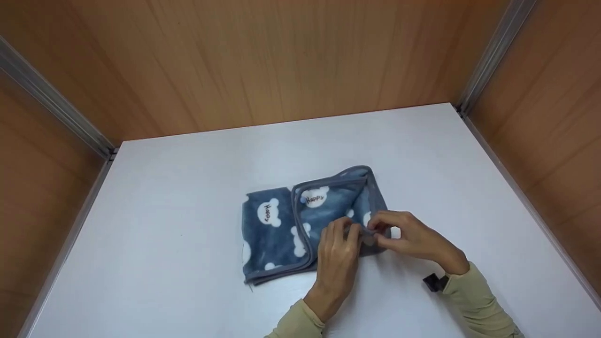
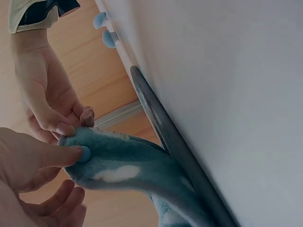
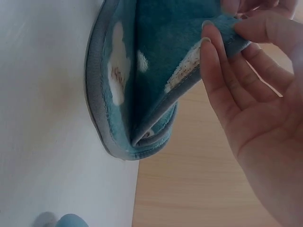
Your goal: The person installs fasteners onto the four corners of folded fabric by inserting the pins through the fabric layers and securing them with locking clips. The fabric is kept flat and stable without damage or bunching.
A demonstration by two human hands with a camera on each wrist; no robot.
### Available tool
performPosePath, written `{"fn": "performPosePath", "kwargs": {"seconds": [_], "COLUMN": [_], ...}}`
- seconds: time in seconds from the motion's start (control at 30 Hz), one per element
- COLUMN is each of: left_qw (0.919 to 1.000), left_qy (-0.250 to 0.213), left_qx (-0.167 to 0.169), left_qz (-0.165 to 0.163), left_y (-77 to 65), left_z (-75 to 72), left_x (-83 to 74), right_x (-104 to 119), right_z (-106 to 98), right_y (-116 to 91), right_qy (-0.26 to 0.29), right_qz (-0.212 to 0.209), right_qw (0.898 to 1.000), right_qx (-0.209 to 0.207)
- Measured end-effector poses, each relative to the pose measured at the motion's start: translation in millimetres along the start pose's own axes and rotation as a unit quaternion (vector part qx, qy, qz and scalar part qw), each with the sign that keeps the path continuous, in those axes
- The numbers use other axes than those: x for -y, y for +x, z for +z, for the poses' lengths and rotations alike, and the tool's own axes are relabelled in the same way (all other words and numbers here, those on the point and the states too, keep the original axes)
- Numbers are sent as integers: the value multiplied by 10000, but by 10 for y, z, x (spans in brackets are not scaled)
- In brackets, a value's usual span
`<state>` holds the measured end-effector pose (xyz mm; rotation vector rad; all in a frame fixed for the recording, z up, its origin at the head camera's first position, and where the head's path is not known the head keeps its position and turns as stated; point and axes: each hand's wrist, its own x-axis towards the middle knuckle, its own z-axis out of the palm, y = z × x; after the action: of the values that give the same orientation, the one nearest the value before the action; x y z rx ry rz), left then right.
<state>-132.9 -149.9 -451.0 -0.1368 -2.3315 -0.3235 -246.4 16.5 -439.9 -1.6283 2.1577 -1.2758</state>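
A folded blue fleece blanket [image 1: 277, 230] lies on the white table, printed with white bear heads and the word "Happy" and edged in grey-blue binding. My left hand [image 1: 337, 253] pinches its raised near edge, with the thumb on the fabric in the left wrist view. Just to the right, my right hand [image 1: 413, 234] pinches the same edge between thumb and fingertips. In the right wrist view the lifted fleece flap [image 3: 189, 71] slants up to the right hand [image 3: 270, 104], above a lower layer. The left hand's fingertips are partly hidden in the head view.
The white table [image 1: 155, 225] meets wooden panels [image 1: 281, 61] at the back and sides, with metal strips [image 1: 493, 56] in the corners. A small black device [image 1: 434, 282] sits at the right wrist. Light-blue round things [image 2: 109, 39] show by the table edge; their kind is unclear.
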Motion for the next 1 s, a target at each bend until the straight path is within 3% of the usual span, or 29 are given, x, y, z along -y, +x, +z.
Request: {"fn": "performPosePath", "kwargs": {"seconds": [0.47, 0.73, 1.0], "left_qw": [9939, 9968, 9984], "left_qy": [-1055, -755, -543], "left_qx": [303, 265, 138], "left_qz": [-141, -2, -2], "left_y": [15, -6, -14], "left_z": [-7, 13, 2], "left_x": [48, 31, 41], "right_x": [332, 175, -1], "right_z": [-73, -113, -310], "right_y": [81, 10, -122], "right_qy": [55, -27, -788], "right_qz": [-148, -184, 352], "right_qw": [9999, 9998, 9953], "right_qx": [-53, -106, -427]}}
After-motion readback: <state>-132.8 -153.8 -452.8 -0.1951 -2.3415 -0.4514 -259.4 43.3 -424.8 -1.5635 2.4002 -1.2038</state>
